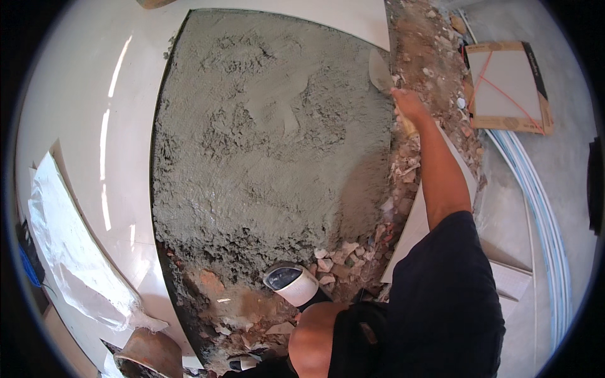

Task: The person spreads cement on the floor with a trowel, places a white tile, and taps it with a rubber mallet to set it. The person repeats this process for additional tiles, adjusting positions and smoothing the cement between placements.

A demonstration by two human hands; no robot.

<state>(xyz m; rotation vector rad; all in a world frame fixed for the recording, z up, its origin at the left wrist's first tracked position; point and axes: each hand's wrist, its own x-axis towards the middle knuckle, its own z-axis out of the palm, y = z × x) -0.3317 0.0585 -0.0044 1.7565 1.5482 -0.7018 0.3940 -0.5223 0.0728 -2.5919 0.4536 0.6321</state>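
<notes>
My right arm reaches forward, and my right hand (pixel 408 104) is closed round the handle of a trowel (pixel 379 70). Its blade lies at the right edge of a bed of wet grey mortar (pixel 271 126), near the far right corner. The mortar is smoothed in places, with rough, pitted patches in the middle and a crumbly near edge. My left hand is out of the picture.
Glossy white tiles (pixel 75 120) border the mortar on the left. Broken rubble (pixel 435 57) lies on the right and near my shoe (pixel 293 283). A strapped tile box (pixel 507 88), long pale pipes (pixel 535 214), a white sack (pixel 75 246) and a bucket (pixel 151 353) stand around.
</notes>
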